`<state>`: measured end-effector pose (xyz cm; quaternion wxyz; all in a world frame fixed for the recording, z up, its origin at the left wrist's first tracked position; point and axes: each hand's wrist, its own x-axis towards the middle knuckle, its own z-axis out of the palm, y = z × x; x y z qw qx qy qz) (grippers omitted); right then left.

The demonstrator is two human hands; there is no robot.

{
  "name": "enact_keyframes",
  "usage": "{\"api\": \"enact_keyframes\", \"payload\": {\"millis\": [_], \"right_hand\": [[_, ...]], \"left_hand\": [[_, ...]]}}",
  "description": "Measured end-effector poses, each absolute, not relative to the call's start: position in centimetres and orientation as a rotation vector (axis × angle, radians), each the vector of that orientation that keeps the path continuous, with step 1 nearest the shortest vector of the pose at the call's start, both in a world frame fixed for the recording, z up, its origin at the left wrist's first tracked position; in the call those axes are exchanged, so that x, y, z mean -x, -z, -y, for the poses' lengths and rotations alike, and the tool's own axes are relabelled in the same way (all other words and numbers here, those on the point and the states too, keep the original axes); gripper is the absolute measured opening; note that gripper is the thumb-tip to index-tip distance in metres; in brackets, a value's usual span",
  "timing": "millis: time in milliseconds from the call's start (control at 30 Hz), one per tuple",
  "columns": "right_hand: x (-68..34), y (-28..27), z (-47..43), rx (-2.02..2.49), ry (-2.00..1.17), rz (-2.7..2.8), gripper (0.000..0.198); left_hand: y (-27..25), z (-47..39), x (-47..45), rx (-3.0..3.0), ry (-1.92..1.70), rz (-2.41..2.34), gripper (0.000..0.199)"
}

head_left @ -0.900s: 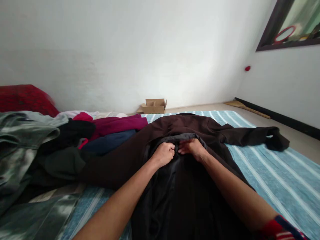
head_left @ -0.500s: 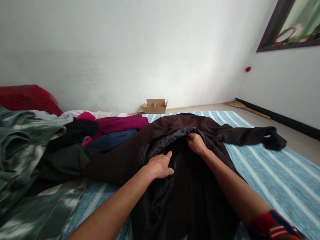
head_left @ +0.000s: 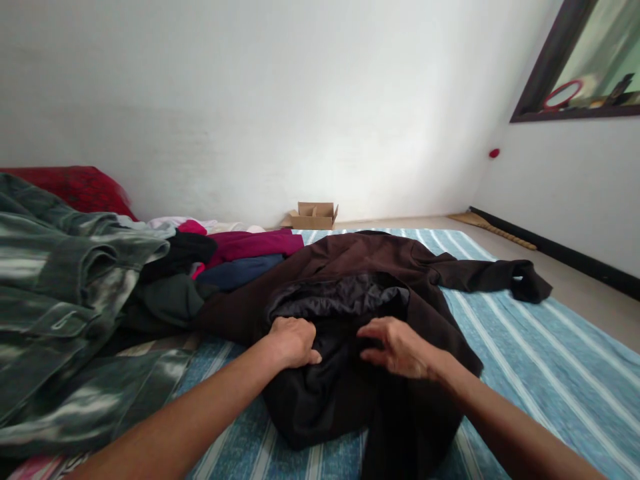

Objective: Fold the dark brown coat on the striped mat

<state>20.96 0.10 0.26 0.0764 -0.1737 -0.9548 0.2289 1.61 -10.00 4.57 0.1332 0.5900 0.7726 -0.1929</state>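
On the striped sheet [head_left: 505,327], my left hand [head_left: 294,341] curls at the dark coat [head_left: 380,253], grip unclear; right hand [head_left: 393,348], fingers parted. I'd smooth the bunched lining [head_left: 345,295] using 2 hands.

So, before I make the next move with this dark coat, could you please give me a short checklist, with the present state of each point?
1. Left hand in contact with the dark coat: ok, beside the shiny lining.
2. Right hand gripping cloth: cannot tell; its thumb and fingers are parted, contact is unclear.
3. Right-side sleeve away from the other clothes: ok, it lies out on the striped cover.
4. Near edge even: not ok, the right part comes nearer than the left.
5. Cardboard box out of the way: ok, it is beyond the coat, near the wall.
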Motion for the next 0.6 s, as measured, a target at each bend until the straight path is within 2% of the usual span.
{"api": "enact_keyframes", "payload": {"millis": [100,233,300,433,600], "right_hand": [[-22.2,-0.1,5.5,0.148,-0.676,3.045,0.047],[-22.4,2.4,9.4,0.267,-0.386,3.026,0.051],[-22.1,3.4,9.7,0.351,-0.272,3.003,0.047],[-21.7,2.7,8.9,0.463,-0.253,2.998,0.023],[-22.2,1.0,8.4,0.454,-0.450,2.977,0.021]], "left_hand": [[-4.4,11.0,-1.5,-1.767,0.523,-2.291,0.039],[-4.4,12.1,-1.2,-1.754,0.494,-2.398,0.033],[-4.5,12.7,-1.0,-1.714,0.489,-2.440,0.032],[-4.8,13.8,-0.3,-1.613,0.453,-2.538,0.031],[-4.6,15.6,1.4,-1.641,0.303,-2.643,0.035]]}}
